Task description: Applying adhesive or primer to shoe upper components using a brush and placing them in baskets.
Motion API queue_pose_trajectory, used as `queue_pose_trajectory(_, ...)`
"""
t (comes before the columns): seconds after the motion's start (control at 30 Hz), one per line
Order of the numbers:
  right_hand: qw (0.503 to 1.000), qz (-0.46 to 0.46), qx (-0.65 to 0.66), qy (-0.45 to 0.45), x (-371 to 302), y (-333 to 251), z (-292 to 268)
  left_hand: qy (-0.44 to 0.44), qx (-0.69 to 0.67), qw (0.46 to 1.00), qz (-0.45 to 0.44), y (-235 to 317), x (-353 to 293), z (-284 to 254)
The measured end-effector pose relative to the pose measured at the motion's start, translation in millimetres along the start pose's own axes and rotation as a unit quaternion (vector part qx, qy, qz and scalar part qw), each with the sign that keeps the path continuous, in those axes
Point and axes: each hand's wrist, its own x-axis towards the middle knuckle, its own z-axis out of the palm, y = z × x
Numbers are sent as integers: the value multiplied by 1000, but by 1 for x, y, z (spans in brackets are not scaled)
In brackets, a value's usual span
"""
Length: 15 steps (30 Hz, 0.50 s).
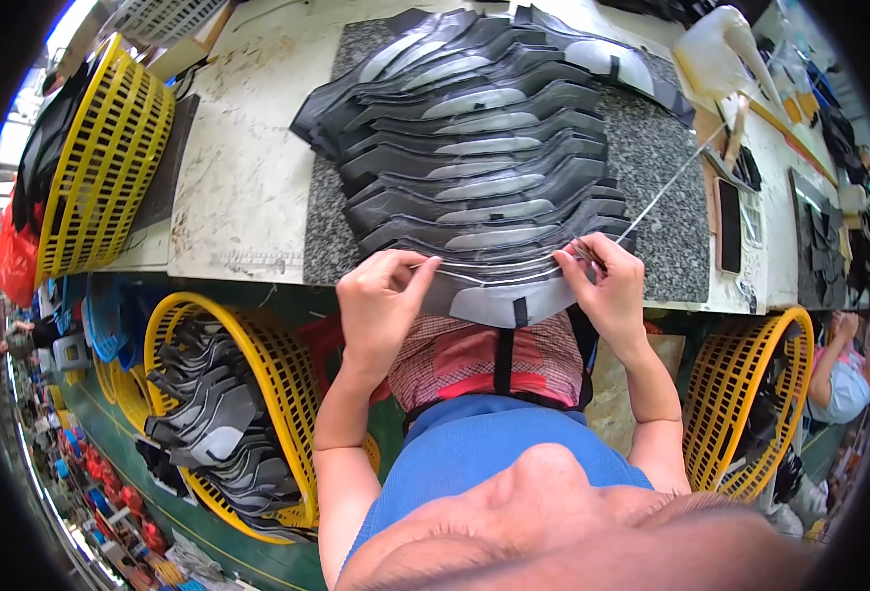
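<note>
Overlapping rows of curved dark grey cut pieces (489,163), each with a pale grey patch, lie on a speckled stone slab (652,163). The nearest piece (494,305) hangs over the table edge in front of me, with a small black tab on its patch. A thin white cord (664,189) slants down from the upper right to my right hand and runs along that piece's upper edge. My left hand (386,295) pinches at the left end of this edge, thumb against fingers. At the right end, my right hand (607,286) pinches the cord against the edge.
A yellow basket (110,163) stands tilted on the table's left. Below are another yellow basket (287,394) full of similar pieces and a third (716,414) at right. A hammer (737,138), a dark phone-like slab (728,225) and a translucent jug (716,59) sit right; a co-worker (839,384) is beyond.
</note>
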Motion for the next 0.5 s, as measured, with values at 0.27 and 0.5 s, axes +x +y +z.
queue_pose_trajectory(0.27, 1000, -9, 12, 0, 5, 12, 2, 89, 200, 950, 223, 26, -1, 25)
queue_pose_trajectory(0.5, 999, -21, 40, -17, 22, 40, -29, -15, 218, 910, 352, 38, -27, 86)
